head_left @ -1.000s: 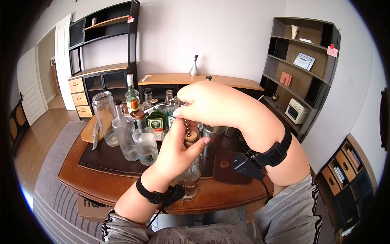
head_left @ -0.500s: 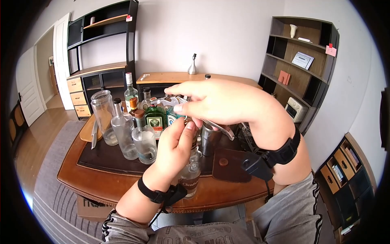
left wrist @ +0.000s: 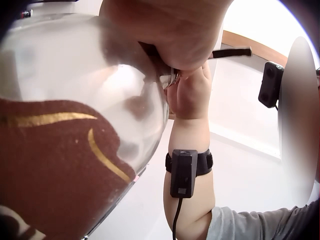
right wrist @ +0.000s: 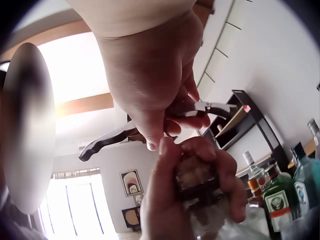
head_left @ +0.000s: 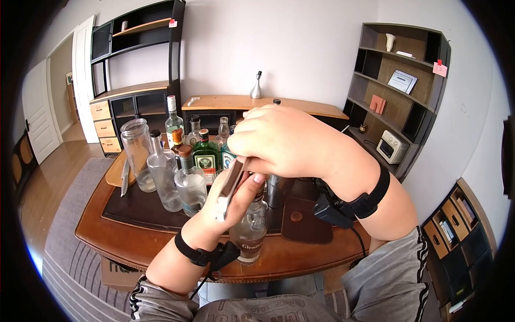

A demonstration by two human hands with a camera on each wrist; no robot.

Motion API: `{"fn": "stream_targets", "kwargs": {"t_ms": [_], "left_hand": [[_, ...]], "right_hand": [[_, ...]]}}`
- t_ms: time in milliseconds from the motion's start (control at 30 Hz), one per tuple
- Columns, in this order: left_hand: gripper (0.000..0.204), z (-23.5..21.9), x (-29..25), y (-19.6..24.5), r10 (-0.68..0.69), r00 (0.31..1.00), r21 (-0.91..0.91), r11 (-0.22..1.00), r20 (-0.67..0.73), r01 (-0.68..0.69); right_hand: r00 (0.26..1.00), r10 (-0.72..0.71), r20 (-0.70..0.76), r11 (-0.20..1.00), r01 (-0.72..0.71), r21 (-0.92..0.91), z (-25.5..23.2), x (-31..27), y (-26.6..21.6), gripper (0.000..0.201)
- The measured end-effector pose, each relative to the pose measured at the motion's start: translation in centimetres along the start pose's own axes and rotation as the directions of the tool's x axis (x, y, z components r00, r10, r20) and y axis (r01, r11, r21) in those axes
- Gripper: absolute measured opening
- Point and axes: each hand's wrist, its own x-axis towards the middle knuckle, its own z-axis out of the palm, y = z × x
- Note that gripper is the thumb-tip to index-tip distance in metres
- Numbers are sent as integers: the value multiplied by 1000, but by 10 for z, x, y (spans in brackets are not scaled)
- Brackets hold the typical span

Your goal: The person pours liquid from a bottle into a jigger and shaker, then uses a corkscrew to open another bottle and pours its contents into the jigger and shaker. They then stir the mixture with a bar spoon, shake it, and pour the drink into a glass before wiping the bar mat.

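A clear glass bottle with a brown label stands near the desk's front edge. My left hand wraps round its neck, just below the cork, which shows between thumb and fingers in the right wrist view. Above it, my right hand holds a folding corkscrew by its handle, which lies crosswise over the bottle top. One handle end sticks out past the fingers in the right wrist view; a metal lever shows on the other side. The spiral is hidden by the hands.
Several bottles, including a clear cork-topped bottle and a green bottle, crowd the desk's left and middle. A tall glass jar and a knife are farther left. Behind my hands is a metal cup; a brown mat lies right.
The corkscrew's handle has turned round over the bottle, pointing right half a second ago and now toward me. My right hand has turned with it; my left hand stays at the neck.
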Motion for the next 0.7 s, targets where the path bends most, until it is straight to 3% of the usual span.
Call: {"fn": "stream_targets", "kwargs": {"t_ms": [33,67,133,167,300,333,533,700], "left_hand": [[22,0,0,-1,4,999,73,997,37,-7],[26,-1,-1,3,-13,998,302,953,55,-4],[30,12,1,14,-24,999,204,979,30,18],[31,13,1,16,-6,1000,218,976,23,1],[32,12,1,9,129,992,318,940,-11,-119],[32,11,0,5,171,985,352,923,-19,-154],[41,12,-2,1,217,976,383,902,-9,-197],[44,5,-5,-2,161,985,310,941,-56,-137]], "right_hand": [[997,-45,-65,999,45,-5,8,-3,1,18],[999,-3,-37,1000,2,-22,8,-2,-2,17],[996,89,16,995,-88,-56,10,1,-8,16],[995,53,-84,993,-62,-102,15,0,-9,16],[966,92,-242,979,-132,-156,28,4,-22,18],[958,157,-242,970,-195,-144,32,5,-28,15],[864,419,-278,875,-466,-132,33,4,-47,14],[850,451,-272,866,-490,-96,19,-11,-44,20]]}}
